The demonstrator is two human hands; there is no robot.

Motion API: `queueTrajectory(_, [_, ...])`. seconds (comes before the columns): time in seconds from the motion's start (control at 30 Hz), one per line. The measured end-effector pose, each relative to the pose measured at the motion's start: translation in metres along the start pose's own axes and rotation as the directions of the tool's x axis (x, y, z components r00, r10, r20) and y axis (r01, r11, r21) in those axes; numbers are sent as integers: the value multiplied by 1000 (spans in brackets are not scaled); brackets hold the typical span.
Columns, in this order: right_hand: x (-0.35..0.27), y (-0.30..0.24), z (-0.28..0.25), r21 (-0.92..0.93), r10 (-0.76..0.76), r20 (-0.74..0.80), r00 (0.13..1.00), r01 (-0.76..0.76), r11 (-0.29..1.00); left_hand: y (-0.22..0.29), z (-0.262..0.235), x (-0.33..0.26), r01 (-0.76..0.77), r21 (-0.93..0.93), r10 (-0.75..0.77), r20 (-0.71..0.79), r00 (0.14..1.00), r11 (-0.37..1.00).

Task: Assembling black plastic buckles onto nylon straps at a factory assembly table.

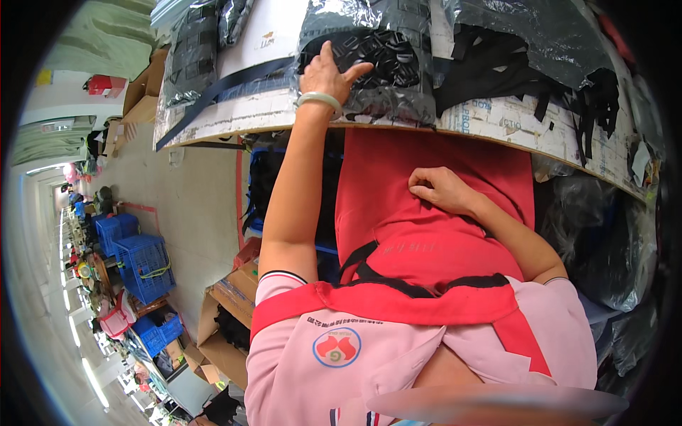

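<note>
My left hand (pixel 329 77), with a pale bangle on the wrist, reaches over the table to a clear plastic bag (pixel 398 106). Thumb and index finger are spread, and the hand is open at the bag's left side. Inside the bag's opening lie many black plastic buckles (pixel 387 57). Whether the fingertips touch them I cannot tell. My right hand (pixel 442 190) rests over the red apron (pixel 433 153) on my lap, its fingers loosely curled, with nothing showing in them.
Black webbing straps (pixel 490 71) lie on the table (pixel 263 110), right of the bag. A dark strap (pixel 220 85) and a wrapped bundle (pixel 188 64) lie left. A cardboard box (pixel 231 341) and blue crates (pixel 145 266) stand on the floor at left.
</note>
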State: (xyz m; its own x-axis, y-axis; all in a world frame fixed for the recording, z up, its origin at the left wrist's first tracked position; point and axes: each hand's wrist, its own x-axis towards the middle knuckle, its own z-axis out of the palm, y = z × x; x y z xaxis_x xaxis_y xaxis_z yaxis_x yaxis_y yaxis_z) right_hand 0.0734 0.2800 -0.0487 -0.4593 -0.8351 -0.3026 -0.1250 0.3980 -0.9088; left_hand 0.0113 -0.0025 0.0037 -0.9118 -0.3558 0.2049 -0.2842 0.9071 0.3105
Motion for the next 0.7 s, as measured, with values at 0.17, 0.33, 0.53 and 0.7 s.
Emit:
queueTrajectory(0.17, [4,13,-17,-37,5,-28,1000,-6,999,24,31,1,-124,-11,124,70,990,992])
queueTrajectory(0.33, [12,24,-16,-52,-34,13,999,35,998,13,43,13,-36,-357,42,9,999,934])
queueTrajectory(0.53, [13,29,-19,-16,-26,15,1000,26,1000,-8,20,41,539,-828,-155,518,841,154])
queueTrajectory(0.7, [13,26,-20,0,15,36,999,-15,1000,-20,18,47,587,-746,-122,645,754,-313])
